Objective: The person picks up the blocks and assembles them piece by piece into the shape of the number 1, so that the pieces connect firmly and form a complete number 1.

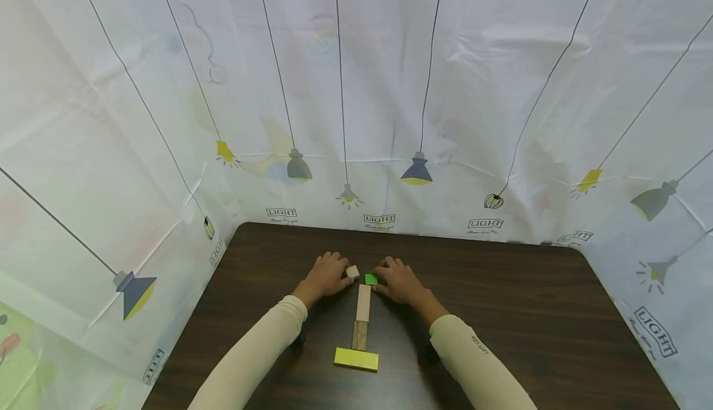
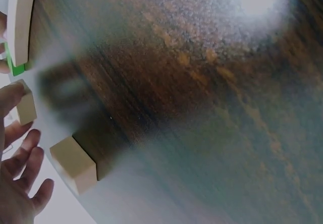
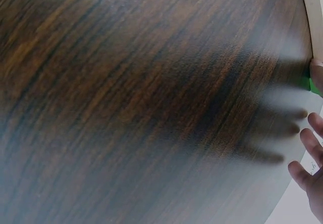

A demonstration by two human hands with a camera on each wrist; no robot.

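Note:
My left hand (image 1: 327,275) pinches a small pale wooden block (image 1: 353,271) between thumb and finger. In the left wrist view, another wooden block (image 2: 74,162) lies on the table near that hand's other fingers. The right hand (image 1: 402,282) pinches a small green block (image 1: 371,279) at the far end of a row. From it a long pale block (image 1: 364,303) and a brown wooden block (image 1: 359,335) run toward me. A yellow block (image 1: 356,359) lies crosswise at the near end. The right wrist view catches only the fingertips (image 3: 299,175) and a sliver of green.
The dark wood-grain table (image 1: 518,329) ends at a white sheet (image 1: 379,88) printed with hanging lamps, which closes off the back and both sides. Sleeved forearms flank the row of blocks.

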